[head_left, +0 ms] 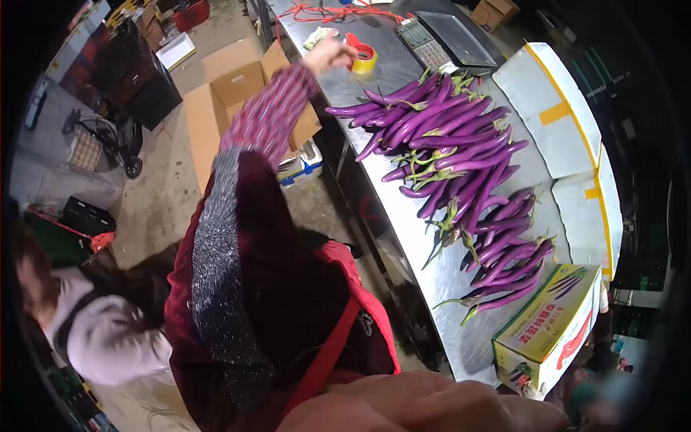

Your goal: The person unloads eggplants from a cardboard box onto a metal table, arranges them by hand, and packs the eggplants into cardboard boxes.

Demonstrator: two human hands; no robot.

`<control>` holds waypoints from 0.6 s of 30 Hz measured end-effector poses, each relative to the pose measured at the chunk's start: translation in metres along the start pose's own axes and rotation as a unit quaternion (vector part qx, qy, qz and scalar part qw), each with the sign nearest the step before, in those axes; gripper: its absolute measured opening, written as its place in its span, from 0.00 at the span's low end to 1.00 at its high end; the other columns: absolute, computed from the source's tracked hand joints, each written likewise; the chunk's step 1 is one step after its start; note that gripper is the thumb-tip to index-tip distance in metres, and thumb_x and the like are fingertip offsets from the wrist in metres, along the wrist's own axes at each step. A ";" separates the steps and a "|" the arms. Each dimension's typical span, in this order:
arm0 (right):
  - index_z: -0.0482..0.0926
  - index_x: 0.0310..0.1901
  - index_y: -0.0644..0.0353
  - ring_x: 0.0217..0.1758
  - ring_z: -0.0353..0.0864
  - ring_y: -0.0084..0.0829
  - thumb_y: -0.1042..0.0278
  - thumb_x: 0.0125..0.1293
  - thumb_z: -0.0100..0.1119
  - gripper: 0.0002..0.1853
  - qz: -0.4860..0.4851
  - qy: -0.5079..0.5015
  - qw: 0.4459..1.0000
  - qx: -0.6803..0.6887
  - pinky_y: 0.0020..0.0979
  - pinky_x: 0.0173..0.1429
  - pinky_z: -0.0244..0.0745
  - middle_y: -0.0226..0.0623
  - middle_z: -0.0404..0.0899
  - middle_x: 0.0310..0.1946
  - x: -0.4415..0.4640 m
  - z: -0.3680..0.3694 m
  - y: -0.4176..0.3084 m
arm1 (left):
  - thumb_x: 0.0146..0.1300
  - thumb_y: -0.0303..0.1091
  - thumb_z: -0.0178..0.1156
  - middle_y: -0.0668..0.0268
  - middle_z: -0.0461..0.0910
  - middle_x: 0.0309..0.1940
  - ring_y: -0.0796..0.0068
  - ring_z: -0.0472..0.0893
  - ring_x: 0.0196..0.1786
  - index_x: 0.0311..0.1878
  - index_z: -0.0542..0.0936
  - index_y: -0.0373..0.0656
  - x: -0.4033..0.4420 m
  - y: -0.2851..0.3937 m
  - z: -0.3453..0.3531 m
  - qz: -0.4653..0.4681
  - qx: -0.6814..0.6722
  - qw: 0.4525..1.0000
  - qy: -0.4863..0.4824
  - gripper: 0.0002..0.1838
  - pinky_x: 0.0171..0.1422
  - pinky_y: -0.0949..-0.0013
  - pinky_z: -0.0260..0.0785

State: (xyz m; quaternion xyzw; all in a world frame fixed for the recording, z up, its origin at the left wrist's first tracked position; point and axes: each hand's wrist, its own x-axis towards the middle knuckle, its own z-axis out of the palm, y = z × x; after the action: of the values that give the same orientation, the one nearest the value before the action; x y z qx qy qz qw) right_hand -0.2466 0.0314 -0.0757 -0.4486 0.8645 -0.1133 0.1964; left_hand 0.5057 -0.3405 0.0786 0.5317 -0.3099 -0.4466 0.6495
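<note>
Shiny metal table (392,198) | glossy eggplants (453,141) | left fingers (348,53) beside round tape (365,68); spread, grip unclear

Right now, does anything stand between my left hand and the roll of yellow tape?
Nothing clearly blocks your left hand from the roll of yellow tape. Only a red piece, perhaps its dispenser, sits close to the hand; blur hides any contact. The purple eggplants lie beyond the roll.
</note>
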 end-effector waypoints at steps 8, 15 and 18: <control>0.69 0.65 0.60 0.52 0.82 0.49 0.55 0.66 0.56 0.29 0.013 -0.011 1.000 0.009 0.41 0.56 0.75 0.53 0.81 0.50 0.000 0.003 0.003 | 0.60 0.34 0.59 0.49 0.84 0.35 0.60 0.85 0.28 0.79 0.43 0.57 0.092 0.060 -0.020 0.017 0.500 0.845 0.188 0.48 0.29 0.59 0.75; 0.67 0.66 0.59 0.52 0.82 0.51 0.54 0.64 0.56 0.31 0.075 0.022 0.996 0.034 0.43 0.56 0.75 0.55 0.81 0.49 -0.028 0.003 0.059 | 0.65 0.50 0.55 0.55 0.82 0.33 0.61 0.83 0.30 0.72 0.55 0.55 0.111 0.056 -0.019 0.008 0.548 0.820 0.167 0.34 0.34 0.60 0.75; 0.66 0.67 0.59 0.51 0.82 0.51 0.54 0.64 0.57 0.32 0.167 0.071 0.982 0.059 0.44 0.56 0.75 0.56 0.81 0.49 -0.090 0.009 0.121 | 0.69 0.47 0.51 0.62 0.77 0.27 0.67 0.76 0.24 0.58 0.63 0.52 0.146 0.029 -0.068 0.025 0.543 0.839 -0.009 0.20 0.28 0.64 0.69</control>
State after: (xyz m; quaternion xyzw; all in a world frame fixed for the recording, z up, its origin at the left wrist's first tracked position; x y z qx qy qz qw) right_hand -0.2848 0.1746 -0.1072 -0.2768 0.9307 -0.1611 0.1765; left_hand 0.6324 -0.4440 0.0799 0.7876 -0.5214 -0.1950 0.2643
